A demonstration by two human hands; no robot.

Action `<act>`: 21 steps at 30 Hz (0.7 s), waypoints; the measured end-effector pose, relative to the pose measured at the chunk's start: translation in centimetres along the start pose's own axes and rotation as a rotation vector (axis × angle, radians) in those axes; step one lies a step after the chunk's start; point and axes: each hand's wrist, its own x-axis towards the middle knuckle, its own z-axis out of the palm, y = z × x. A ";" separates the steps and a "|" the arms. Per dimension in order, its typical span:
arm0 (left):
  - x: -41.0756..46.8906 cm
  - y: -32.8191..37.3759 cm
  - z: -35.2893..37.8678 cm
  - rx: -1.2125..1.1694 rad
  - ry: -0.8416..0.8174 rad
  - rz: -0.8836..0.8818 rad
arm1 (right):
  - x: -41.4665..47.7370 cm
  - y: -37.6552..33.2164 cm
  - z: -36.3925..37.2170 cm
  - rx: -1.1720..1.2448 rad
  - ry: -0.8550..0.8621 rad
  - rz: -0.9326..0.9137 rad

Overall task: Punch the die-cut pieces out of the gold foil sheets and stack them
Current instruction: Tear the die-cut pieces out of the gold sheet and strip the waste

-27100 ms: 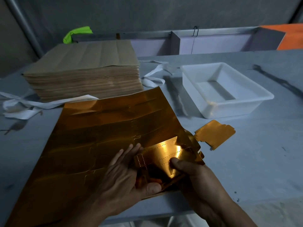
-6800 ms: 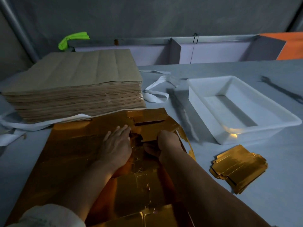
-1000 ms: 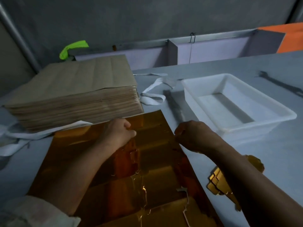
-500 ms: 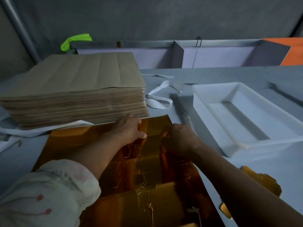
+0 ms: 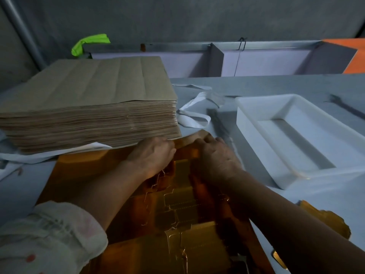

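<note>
A large gold foil sheet (image 5: 83,178) lies flat on the grey table in front of me, its die-cut outlines showing down the middle. My left hand (image 5: 152,155) and my right hand (image 5: 219,157) sit side by side at the sheet's far edge, fingers curled over that edge, which lifts slightly between them. A stack of punched gold pieces (image 5: 324,218) lies on the table to the right, partly hidden behind my right forearm.
A thick pile of brown-backed sheets (image 5: 92,103) stands just beyond the foil, left of centre. An empty white plastic tub (image 5: 254,123) sits at the right. White strapping (image 5: 193,115) lies between them, and a dark wrench (image 5: 347,107) at the far right.
Both hands have moved up the sheet and closer together, from its upper middle to its far edge. The far edge now curls up under my fingers.
</note>
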 end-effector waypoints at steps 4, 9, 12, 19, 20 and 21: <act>-0.2 -0.2 0.7 0.008 0.111 -0.021 | 1.3 -1.5 1.1 -0.238 0.192 -0.174; -0.5 -0.6 1.7 -0.027 0.065 -0.119 | 2.1 -3.5 1.5 -0.326 0.380 -0.212; -0.8 -0.8 2.4 -0.196 0.122 -0.180 | 2.7 -3.5 2.2 -0.368 0.325 -0.268; -1.7 -2.5 5.6 -0.167 -0.169 -0.296 | 3.7 -2.7 3.8 -0.373 0.210 -0.286; -1.8 -2.6 6.0 -0.172 -0.159 -0.296 | 3.7 -2.5 3.9 -0.364 0.198 -0.290; -1.8 -2.8 6.3 -0.171 -0.143 -0.296 | 3.6 -2.3 4.0 -0.350 0.190 -0.288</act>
